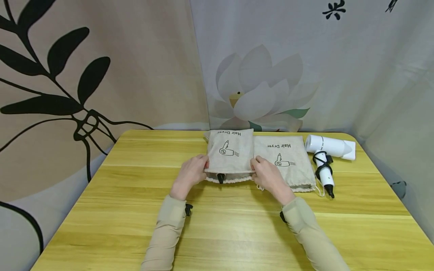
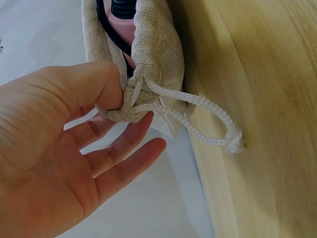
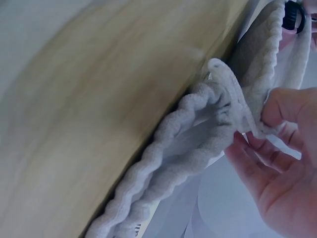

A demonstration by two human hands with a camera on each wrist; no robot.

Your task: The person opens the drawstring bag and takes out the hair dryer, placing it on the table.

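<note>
A beige drawstring bag (image 1: 230, 152) printed "Hair Dryer" lies at the far middle of the table, its mouth parted toward me. My left hand (image 1: 191, 171) pinches the left corner of that mouth between thumb and fingers, beside a white drawstring loop (image 2: 205, 106). At the opposite corner, my right hand (image 1: 269, 175) pinches the edge of the cloth. Inside sits a pink hair dryer (image 2: 123, 29) with a black cord. Only its black tip shows at the opening in the head view; most of it is hidden by the cloth.
A second "Hair Dryer" bag (image 1: 288, 173) lies just right of the held one, under my right hand. Farther right rests a white hair dryer (image 1: 327, 145), its black cord wound round the handle. Curtains (image 1: 162, 75) hang behind the wooden table (image 1: 135, 222).
</note>
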